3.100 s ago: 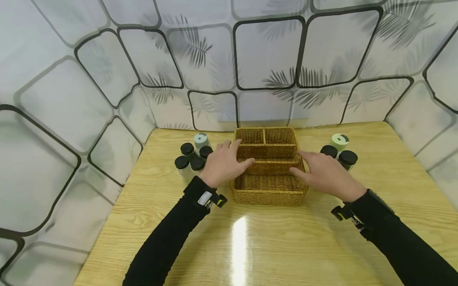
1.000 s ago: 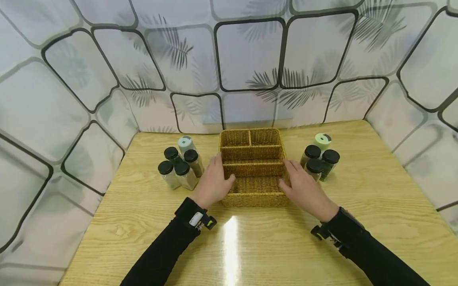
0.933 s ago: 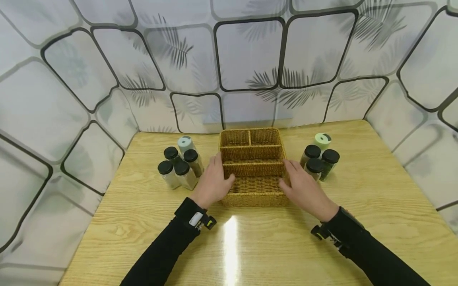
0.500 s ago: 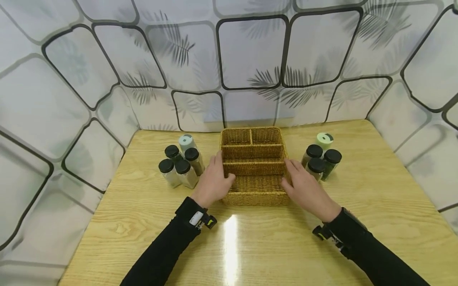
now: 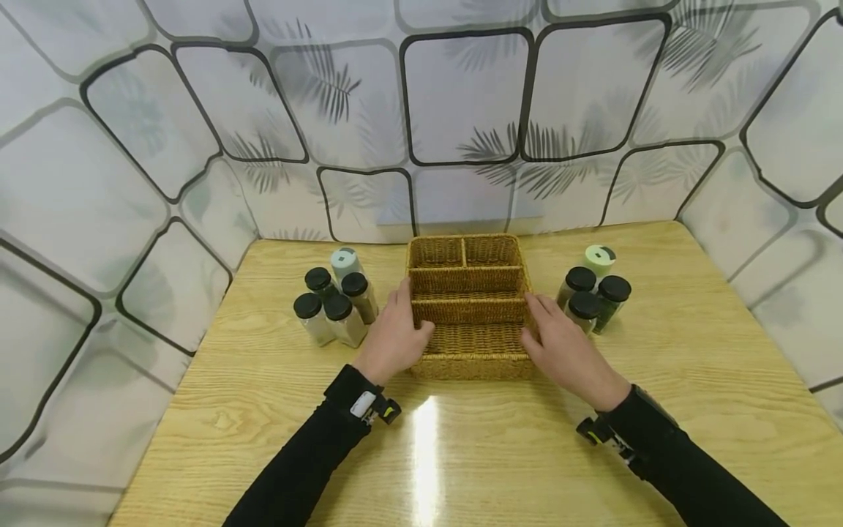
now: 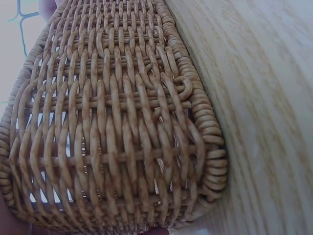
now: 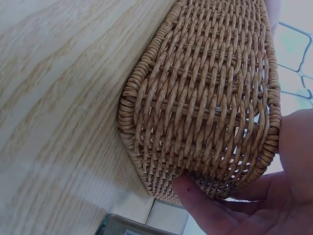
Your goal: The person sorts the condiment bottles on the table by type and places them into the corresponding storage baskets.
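A woven wicker basket (image 5: pixel 470 367) with several compartments stands on the wooden table in the head view. My left hand (image 5: pixel 393 335) grips its left side, thumb over the rim and fingers along the outer wall. On the opposite side my right hand (image 5: pixel 571 355) holds the right wall in the same way. The right wrist view shows a fingertip (image 7: pixel 185 188) pressed against the weave. Close-up wicker (image 6: pixel 107 122) fills most of the left wrist view, and most of the left hand is hidden there.
Left of the basket stand several black-capped jars (image 5: pixel 346 329) and a container with a pale blue lid (image 5: pixel 345 261). Right of it are black-lidded jars (image 5: pixel 584 304) and a green-lidded container (image 5: pixel 599 258). A patterned curtain (image 5: pixel 461 102) encloses the table (image 5: pixel 296 439).
Both hands have come down from just over the basket onto its two sides and now grip it. Over the last second they have barely moved.
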